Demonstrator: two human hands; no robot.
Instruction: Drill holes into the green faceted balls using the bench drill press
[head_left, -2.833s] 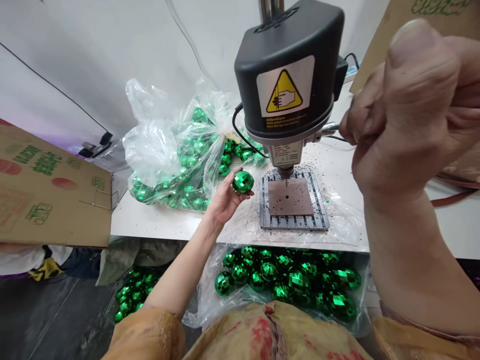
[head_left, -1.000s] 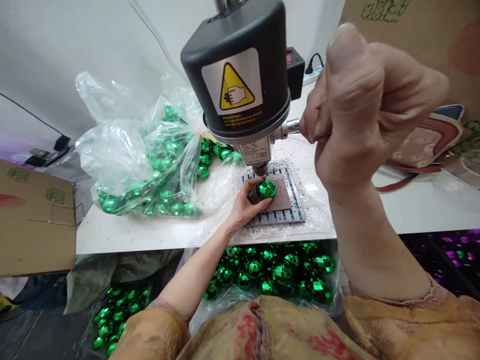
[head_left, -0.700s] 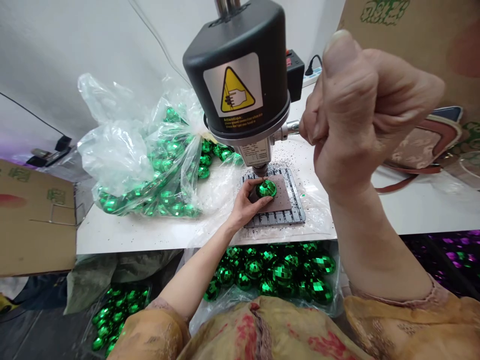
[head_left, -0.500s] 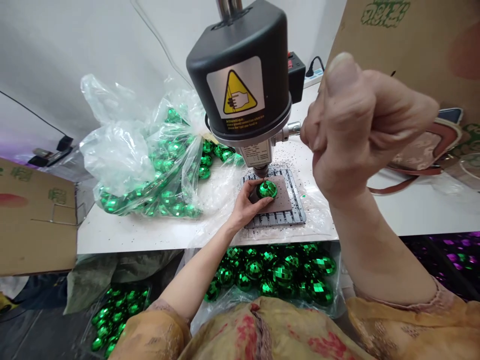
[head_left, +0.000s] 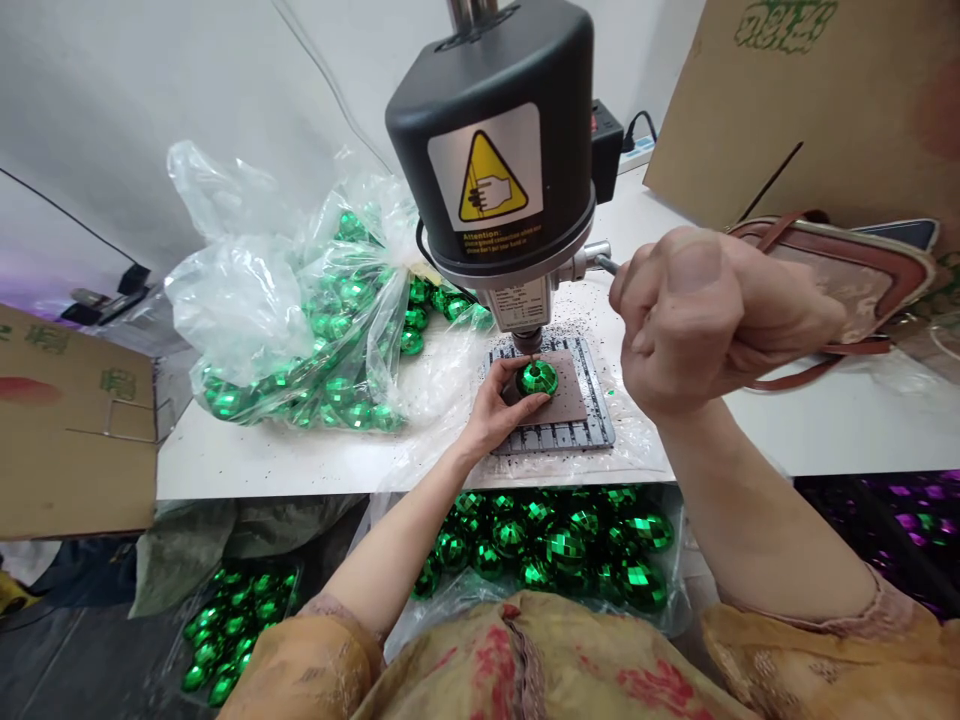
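Observation:
My left hand (head_left: 501, 405) grips a shiny green faceted ball (head_left: 538, 378) between thumb and fingers, on a brown pad (head_left: 566, 400) over the slotted grey metal base (head_left: 600, 425). Directly above the ball is the tip of a black drill press (head_left: 491, 150) with a yellow hand-warning label. To its right, my right hand (head_left: 697, 310) is closed round the end of the press's metal lever (head_left: 600, 256); the lever's outer end is hidden inside the fist.
Clear plastic bags (head_left: 247, 310) of green balls lie left on the white table (head_left: 262, 470). A tray of green balls (head_left: 562, 550) sits below the front edge. Behind my right hand are a brown-trimmed bag (head_left: 885, 275) and a cardboard box (head_left: 720, 110). Dark specks surround the base.
My right hand has moved down with the lever. My left hand still grips the ball under the press. The whole view has shifted slightly.

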